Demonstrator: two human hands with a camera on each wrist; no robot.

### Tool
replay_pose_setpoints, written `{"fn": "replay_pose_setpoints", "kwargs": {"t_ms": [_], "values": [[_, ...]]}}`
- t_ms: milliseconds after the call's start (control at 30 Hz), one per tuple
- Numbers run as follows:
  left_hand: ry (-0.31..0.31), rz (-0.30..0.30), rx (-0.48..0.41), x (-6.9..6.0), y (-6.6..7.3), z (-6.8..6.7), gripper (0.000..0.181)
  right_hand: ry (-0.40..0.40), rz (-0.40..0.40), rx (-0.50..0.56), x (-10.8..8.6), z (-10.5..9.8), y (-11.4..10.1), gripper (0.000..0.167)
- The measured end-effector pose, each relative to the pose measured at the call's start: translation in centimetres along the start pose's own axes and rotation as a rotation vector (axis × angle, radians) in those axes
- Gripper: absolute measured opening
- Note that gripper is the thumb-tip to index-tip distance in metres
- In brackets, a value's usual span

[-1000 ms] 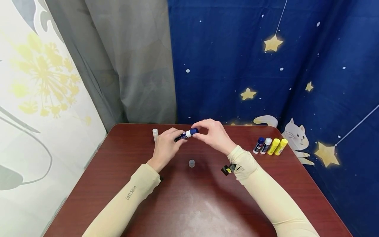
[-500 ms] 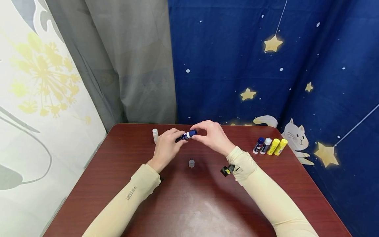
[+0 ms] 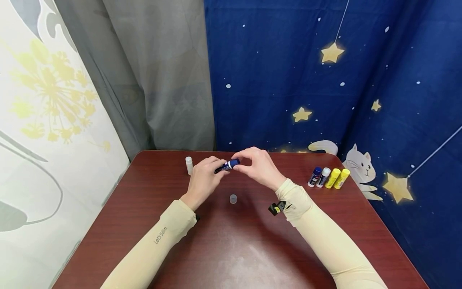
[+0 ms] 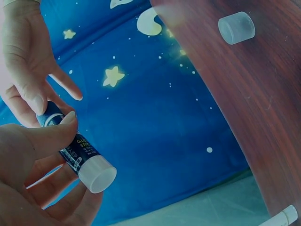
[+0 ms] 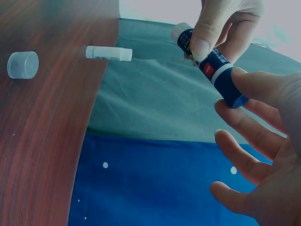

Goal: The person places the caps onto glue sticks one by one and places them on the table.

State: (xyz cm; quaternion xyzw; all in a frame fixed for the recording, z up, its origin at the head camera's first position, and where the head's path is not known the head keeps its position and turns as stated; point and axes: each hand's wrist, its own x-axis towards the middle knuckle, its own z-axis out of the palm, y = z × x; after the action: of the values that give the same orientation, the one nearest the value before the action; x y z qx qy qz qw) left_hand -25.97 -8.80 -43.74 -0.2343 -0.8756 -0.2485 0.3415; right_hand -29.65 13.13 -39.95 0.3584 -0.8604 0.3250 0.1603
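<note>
My left hand (image 3: 204, 177) grips the dark blue body of a glue stick (image 4: 83, 149) between thumb and fingers, above the back of the table. Its clear base end shows in both wrist views. At the other end, my right hand (image 3: 259, 166) pinches the dark blue cap (image 5: 230, 88) between thumb and index finger, with the other fingers spread loosely. Only a narrow white band parts cap from body. Behind my left hand stands a white tube (image 3: 189, 165), partly hidden. A translucent cap (image 3: 233, 199) rests on the table in front of both hands.
Toward the right of the brown table (image 3: 231, 249) stand a blue-capped glue stick (image 3: 315, 177), a white-capped one (image 3: 323, 177) and two yellow ones (image 3: 333, 178). Grey and blue curtains (image 3: 274, 80) hang behind the table's back edge.
The white band between the cap and the glue stick's body has grown narrower as my right hand moved slightly left with the cap. My left hand has barely moved.
</note>
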Motion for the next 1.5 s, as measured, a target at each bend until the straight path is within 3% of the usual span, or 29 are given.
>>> {"fn": "replay_pose_setpoints", "kwargs": {"t_ms": [467,967,1200,1367,1500], "values": [[-0.001,0.016,0.018,-0.1,0.1,0.4,0.035,0.014,-0.027,-0.002,-0.3,0.2,0.1,0.027],[0.021,0.095,0.098,0.2,0.8,-0.2,0.023,0.025,-0.071,-0.021,0.2,0.2,-0.2,0.027],[0.054,0.138,0.131,0.1,0.8,0.0,0.021,0.044,-0.143,-0.001,0.4,0.9,0.2,0.024],[0.057,0.129,0.13,-0.2,0.7,0.4,0.019,0.05,-0.178,0.026,0.4,1.5,0.8,0.023],[0.058,0.12,0.124,-0.6,0.3,1.0,0.019,0.04,-0.16,0.022,0.2,2.0,1.3,0.023]]}}
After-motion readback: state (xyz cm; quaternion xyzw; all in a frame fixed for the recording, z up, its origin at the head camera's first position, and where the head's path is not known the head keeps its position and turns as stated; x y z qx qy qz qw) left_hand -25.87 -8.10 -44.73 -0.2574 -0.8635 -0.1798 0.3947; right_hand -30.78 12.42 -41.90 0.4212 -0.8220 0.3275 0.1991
